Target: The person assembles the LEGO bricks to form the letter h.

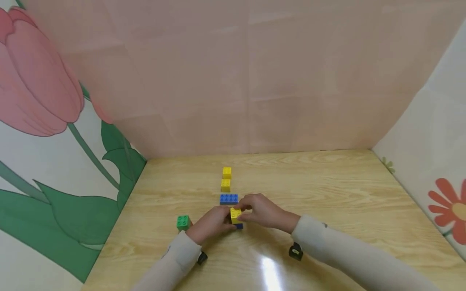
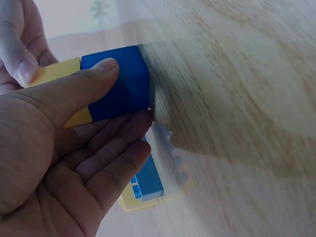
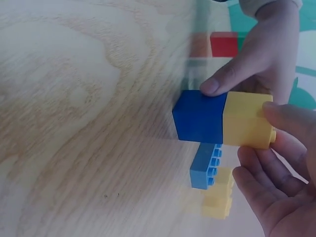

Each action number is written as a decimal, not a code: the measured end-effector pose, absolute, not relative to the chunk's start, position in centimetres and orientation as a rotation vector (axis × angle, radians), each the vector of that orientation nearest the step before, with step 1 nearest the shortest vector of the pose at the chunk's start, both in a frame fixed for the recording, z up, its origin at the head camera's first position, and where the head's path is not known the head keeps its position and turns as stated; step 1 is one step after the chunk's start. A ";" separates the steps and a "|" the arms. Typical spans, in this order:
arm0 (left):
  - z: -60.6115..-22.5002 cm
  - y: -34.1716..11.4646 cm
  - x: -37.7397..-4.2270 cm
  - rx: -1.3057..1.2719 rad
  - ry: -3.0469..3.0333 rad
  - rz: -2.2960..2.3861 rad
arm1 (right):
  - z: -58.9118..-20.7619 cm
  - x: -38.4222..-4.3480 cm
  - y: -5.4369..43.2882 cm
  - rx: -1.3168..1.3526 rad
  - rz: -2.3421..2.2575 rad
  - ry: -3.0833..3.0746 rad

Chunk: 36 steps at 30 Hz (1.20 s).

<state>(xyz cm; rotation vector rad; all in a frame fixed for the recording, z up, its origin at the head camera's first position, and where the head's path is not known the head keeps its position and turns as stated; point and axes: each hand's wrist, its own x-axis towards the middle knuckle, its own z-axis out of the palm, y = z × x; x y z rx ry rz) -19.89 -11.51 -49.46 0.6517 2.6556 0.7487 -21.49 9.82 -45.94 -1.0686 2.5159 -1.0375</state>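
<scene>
A yellow building block (image 1: pixel 236 215) sits stacked on a dark blue block (image 3: pixel 200 116), their sides nearly lined up. My left hand (image 1: pixel 212 223) pinches the blue block at its base, thumb on the near face and fingers behind. From the right, my right hand (image 1: pixel 265 212) holds the yellow block between thumb and fingers near its studded top. In the right wrist view the blue block's bottom is close to the wooden table. Just beyond the hands lies a long blue brick (image 1: pixel 229 199) with its studs up.
Two yellow blocks (image 1: pixel 225 186) stand in line behind the long blue brick. Left of my left hand, a green block (image 1: pixel 183 222) stands over a red block (image 3: pixel 223 44). The wooden table (image 1: pixel 346 194) meets a pink backdrop behind and flower-printed panels at both sides.
</scene>
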 end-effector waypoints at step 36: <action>-49.7 -11.3 -19.5 0.649 2.692 0.723 | -45.0 -21.3 9.3 -1.092 -0.920 2.549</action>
